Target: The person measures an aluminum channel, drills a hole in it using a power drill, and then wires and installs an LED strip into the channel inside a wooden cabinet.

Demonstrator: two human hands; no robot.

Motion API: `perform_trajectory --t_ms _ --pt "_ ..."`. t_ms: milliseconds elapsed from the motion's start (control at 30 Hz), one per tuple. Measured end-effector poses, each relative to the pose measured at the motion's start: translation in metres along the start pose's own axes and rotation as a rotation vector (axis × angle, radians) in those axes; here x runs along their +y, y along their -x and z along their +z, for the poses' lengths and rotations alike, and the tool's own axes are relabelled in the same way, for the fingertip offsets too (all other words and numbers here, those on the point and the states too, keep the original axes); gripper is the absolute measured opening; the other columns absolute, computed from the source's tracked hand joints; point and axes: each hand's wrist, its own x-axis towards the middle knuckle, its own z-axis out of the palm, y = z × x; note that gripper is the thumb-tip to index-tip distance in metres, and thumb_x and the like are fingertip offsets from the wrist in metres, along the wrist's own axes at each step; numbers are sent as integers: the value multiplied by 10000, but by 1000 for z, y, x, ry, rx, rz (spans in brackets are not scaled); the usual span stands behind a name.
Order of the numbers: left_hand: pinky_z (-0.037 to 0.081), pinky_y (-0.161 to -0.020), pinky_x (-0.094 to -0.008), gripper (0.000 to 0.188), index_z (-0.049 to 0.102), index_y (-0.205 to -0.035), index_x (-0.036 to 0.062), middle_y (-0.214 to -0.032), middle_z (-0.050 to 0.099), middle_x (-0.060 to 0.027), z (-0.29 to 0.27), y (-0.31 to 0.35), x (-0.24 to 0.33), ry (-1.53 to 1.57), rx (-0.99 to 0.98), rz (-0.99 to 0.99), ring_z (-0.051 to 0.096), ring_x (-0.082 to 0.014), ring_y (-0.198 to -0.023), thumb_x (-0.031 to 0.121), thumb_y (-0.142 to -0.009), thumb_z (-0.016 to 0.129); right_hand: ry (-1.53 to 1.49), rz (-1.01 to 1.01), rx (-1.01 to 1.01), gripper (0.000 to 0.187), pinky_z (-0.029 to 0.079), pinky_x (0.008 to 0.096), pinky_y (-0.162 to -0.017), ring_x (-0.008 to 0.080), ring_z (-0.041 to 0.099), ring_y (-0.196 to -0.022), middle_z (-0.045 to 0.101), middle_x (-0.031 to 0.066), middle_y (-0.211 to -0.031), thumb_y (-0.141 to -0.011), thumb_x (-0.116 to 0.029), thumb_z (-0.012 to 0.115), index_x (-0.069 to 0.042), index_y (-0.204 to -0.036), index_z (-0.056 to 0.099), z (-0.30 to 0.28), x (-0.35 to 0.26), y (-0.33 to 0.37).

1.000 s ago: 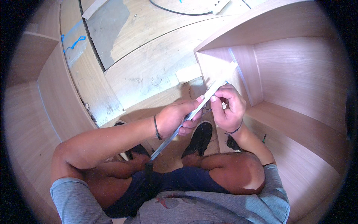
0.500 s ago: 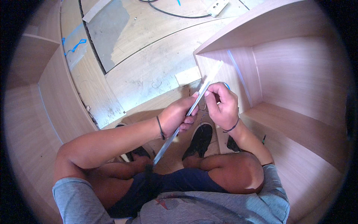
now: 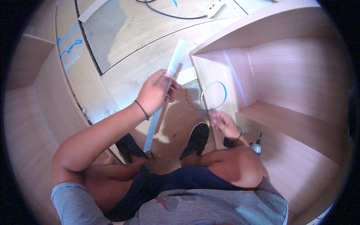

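Note:
My left hand is wrapped round a long, narrow whitish strip, which looks like a light-strip channel. The strip slants up and away, one end above the hand and the other near my knees. My right hand is by my right knee, its fingers smeared by motion, so whether they hold anything cannot be made out. Just beyond it is a loop of thin dotted tape, like an LED strip, with a blue stretch on its far right side.
An open wooden cabinet lies to my right, another wooden panel unit to my left. A drill-like tool stands by my right knee. Ahead, a power strip with black cable and blue tape scraps lie on boards.
My left hand has moved left and away with the whitish strip, which now stands steeper. My right hand has come off the strip and dropped nearer my knee; the dotted loop now shows.

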Motion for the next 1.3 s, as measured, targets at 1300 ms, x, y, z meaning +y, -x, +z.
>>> perform_trajectory --t_ms 1300 --pt "345 -337 -183 334 477 -1025 -7 -717 561 -56 -39 31 31 298 -178 126 386 -58 -406 269 -946 307 398 -666 244 217 455 271 -747 142 567 -824 607 75 -952 -840 -88 554 9 -1033 555 -11 -126 -6"
